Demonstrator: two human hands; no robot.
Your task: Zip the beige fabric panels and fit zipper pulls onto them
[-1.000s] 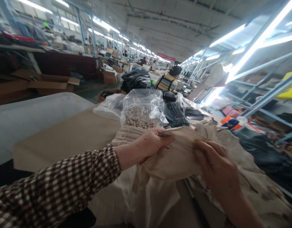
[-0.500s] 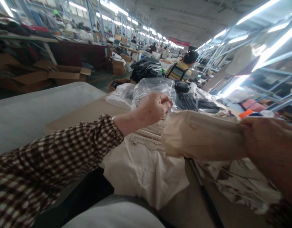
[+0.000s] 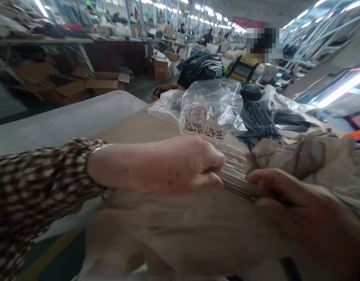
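My left hand (image 3: 194, 166) is closed, pinching the edge of a beige fabric piece (image 3: 186, 226) between thumb and fingers. My right hand (image 3: 297, 207), blurred, grips the same edge further right. Between the two hands the edge runs as a narrow, layered strip, and the cloth hangs down toward me. Just behind them lie beige strips (image 3: 231, 158) side by side on the table. Beyond those sits a clear plastic bag (image 3: 212, 97) with many small brown pieces (image 3: 205, 128) in its lower part.
Crumpled beige fabric (image 3: 288, 156) lies at the right, with dark strips (image 3: 259, 121) behind it. A pale rounded panel (image 3: 80, 113) borders the table's left side. Open cardboard boxes (image 3: 71, 89) stand on the floor. A co-worker (image 3: 262, 47) is further back.
My left hand has come nearer and taken hold of the beige fabric. My right hand has moved lower and inward with it. The view has turned slightly left and down.
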